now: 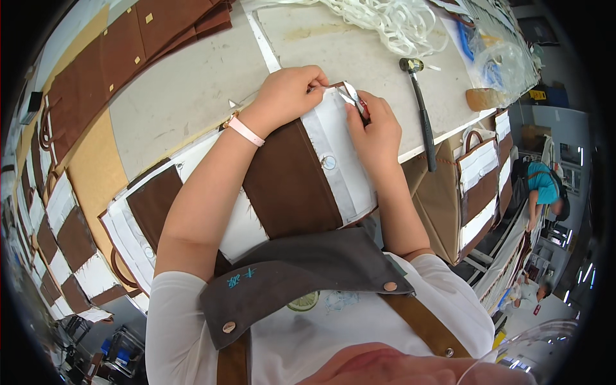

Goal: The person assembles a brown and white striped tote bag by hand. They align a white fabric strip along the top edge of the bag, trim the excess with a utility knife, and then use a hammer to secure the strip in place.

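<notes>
A brown-and-white bag piece [292, 179] lies across my lap and the table edge, its white strips fraying along the seams. My right hand [378, 131] is closed round small scissors [350, 97] with a red-and-black handle. Their metal blades point up and left, over the far corner of the piece. Beside them, my left hand [289, 93] has its fingers curled in a pinch at the same far edge. Anything between those fingertips is too small to make out. A pink strap circles my left wrist.
A hammer [420, 106] lies to the right, its handle past the table edge. White strips [391, 22] are heaped at the back. Brown panels [122, 54] lie far left. Bags stand left and right [478, 173]. Two people [542, 183] are farther right.
</notes>
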`<control>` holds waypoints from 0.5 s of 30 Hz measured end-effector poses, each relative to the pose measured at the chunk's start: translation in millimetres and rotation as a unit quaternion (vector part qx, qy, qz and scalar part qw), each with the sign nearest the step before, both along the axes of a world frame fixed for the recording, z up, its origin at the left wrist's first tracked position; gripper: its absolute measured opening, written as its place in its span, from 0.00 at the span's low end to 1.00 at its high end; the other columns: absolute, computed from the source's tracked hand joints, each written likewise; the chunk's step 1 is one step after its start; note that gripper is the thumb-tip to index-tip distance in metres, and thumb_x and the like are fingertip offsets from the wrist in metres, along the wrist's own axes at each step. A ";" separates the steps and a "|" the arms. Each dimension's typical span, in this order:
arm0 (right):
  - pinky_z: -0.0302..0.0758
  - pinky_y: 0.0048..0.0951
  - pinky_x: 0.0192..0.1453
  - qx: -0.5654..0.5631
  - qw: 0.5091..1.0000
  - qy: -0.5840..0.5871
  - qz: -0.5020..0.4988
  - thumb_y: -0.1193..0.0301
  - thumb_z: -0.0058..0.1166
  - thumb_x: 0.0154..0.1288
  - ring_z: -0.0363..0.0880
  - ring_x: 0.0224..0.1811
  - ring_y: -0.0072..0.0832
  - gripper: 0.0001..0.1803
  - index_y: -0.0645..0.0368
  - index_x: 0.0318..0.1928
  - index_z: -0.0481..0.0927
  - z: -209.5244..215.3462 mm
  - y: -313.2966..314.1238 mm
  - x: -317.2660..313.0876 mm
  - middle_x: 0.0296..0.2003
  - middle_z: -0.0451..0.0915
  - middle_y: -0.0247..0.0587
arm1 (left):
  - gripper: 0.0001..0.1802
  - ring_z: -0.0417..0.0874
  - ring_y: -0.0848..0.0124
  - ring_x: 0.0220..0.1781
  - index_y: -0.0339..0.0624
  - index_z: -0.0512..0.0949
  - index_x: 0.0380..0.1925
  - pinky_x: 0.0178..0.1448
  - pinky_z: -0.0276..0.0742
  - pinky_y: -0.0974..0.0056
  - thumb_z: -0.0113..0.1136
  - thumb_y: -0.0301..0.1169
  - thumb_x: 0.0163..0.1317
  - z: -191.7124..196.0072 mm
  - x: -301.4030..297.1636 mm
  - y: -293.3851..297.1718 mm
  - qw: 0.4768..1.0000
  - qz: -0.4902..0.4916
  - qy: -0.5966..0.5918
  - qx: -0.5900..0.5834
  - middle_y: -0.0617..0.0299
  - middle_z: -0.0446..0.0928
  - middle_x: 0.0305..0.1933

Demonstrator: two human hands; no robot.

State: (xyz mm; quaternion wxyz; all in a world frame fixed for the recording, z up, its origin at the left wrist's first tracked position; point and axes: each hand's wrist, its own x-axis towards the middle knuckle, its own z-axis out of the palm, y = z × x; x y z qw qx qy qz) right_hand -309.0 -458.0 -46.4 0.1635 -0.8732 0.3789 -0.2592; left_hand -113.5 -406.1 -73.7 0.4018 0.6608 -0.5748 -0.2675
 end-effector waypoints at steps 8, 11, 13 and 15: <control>0.78 0.41 0.34 -0.003 0.999 0.035 0.001 0.65 0.61 0.65 0.82 0.32 0.44 0.15 0.59 0.49 0.81 -2.7 -0.1 1.2 0.35 0.81 0.44 | 0.08 0.83 0.59 0.33 0.40 0.82 0.35 0.39 0.78 0.59 0.58 0.32 0.64 -0.2 -7.6 0.6 0.992 0.030 -0.109 -0.059 0.56 0.83 0.32; 0.79 0.41 0.35 -0.009 0.999 0.039 0.012 0.64 0.60 0.65 0.83 0.32 0.44 0.15 0.59 0.49 0.81 -2.2 -1.0 2.5 0.35 0.81 0.45 | 0.07 0.82 0.57 0.33 0.40 0.80 0.32 0.38 0.77 0.56 0.58 0.32 0.64 -1.0 -11.6 -1.2 0.981 0.038 -0.165 -0.092 0.57 0.82 0.30; 0.79 0.41 0.35 -0.010 0.999 0.049 0.010 0.64 0.60 0.66 0.83 0.32 0.44 0.15 0.59 0.49 0.81 -1.8 -1.3 3.8 0.35 0.81 0.45 | 0.08 0.82 0.57 0.33 0.41 0.78 0.29 0.38 0.78 0.53 0.58 0.32 0.64 -3.4 -13.4 -2.3 0.974 0.050 -0.190 -0.115 0.58 0.80 0.28; 0.79 0.42 0.36 -0.009 0.998 0.055 0.009 0.64 0.60 0.66 0.83 0.32 0.44 0.15 0.60 0.48 0.81 -1.9 -1.8 4.4 0.35 0.82 0.46 | 0.07 0.82 0.57 0.33 0.41 0.77 0.29 0.38 0.78 0.54 0.58 0.32 0.64 -4.2 -14.4 -2.4 0.969 0.051 -0.211 -0.116 0.58 0.80 0.28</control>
